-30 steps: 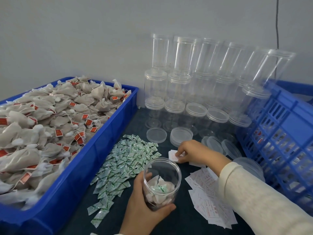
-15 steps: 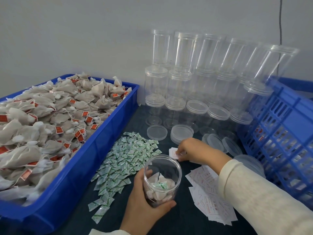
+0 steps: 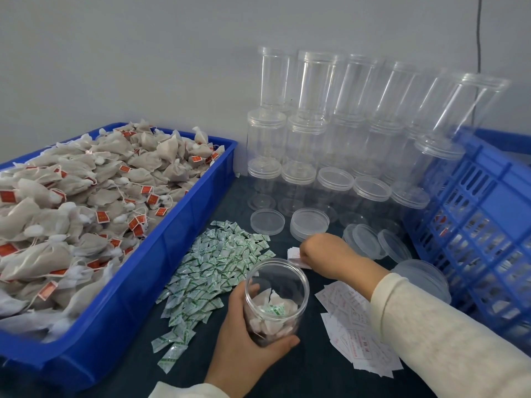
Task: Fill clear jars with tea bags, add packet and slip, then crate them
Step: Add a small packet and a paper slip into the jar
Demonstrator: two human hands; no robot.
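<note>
The left hand is wrapped around the open jar, held upright just above the tabletop. Tea bags and a green packet are seen inside. The right hand is curled over a small stack of slips; a pinch is likely, though the fingertips are hidden. One slip only should be peeled off, thumb sliding the top sheet free. The jar mouth is best kept level and tilted toward the right hand. More slips lie scattered beside it; the crate stands at right.

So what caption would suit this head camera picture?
Left hand holds a part-filled jar while the right hand picks a paper slip.
</note>
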